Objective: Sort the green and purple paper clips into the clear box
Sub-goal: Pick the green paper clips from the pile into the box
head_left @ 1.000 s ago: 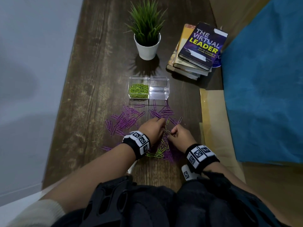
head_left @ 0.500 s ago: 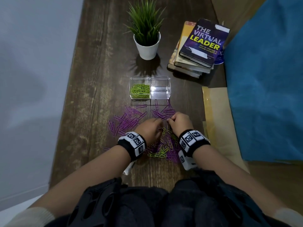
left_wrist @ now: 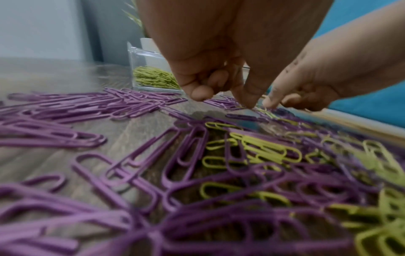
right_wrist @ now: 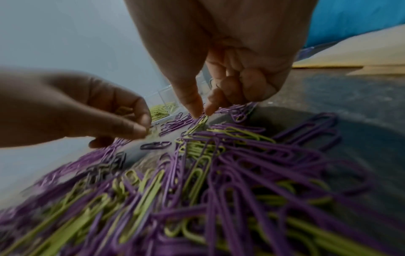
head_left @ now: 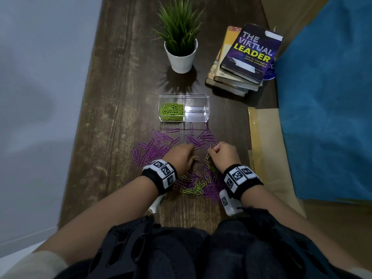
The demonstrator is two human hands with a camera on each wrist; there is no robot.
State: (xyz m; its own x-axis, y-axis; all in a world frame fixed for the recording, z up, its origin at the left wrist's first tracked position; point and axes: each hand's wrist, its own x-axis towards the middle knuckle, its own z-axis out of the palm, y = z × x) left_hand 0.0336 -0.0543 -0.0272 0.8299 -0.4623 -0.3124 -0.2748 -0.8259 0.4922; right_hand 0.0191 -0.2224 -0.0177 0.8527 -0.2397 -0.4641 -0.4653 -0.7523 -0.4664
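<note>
The clear box (head_left: pixel 207 117) stands mid-table with two compartments. Its left one holds green clips (head_left: pixel 171 111); its right one looks bare. Loose purple clips (head_left: pixel 155 150) spread in front of it, and a mixed green and purple pile (head_left: pixel 199 184) lies between my wrists. My right hand (right_wrist: pixel 200 112) pinches one green clip (right_wrist: pixel 197 125) by its end with thumb and forefinger, just above the pile. My left hand (right_wrist: pixel 144 128) is beside it with fingers curled, and faint green clips (right_wrist: pixel 122 109) show inside them.
A potted plant (head_left: pixel 181 57) stands behind the box and a stack of books (head_left: pixel 247 57) at the back right. A tan envelope (head_left: pixel 267 150) lies along the table's right edge, with blue fabric (head_left: pixel 326 109) beyond. A grey wall runs along the left.
Both hands have moved forward over the pile toward the box. The right hand went from the near right side to the pile's far edge and now pinches a green clip.
</note>
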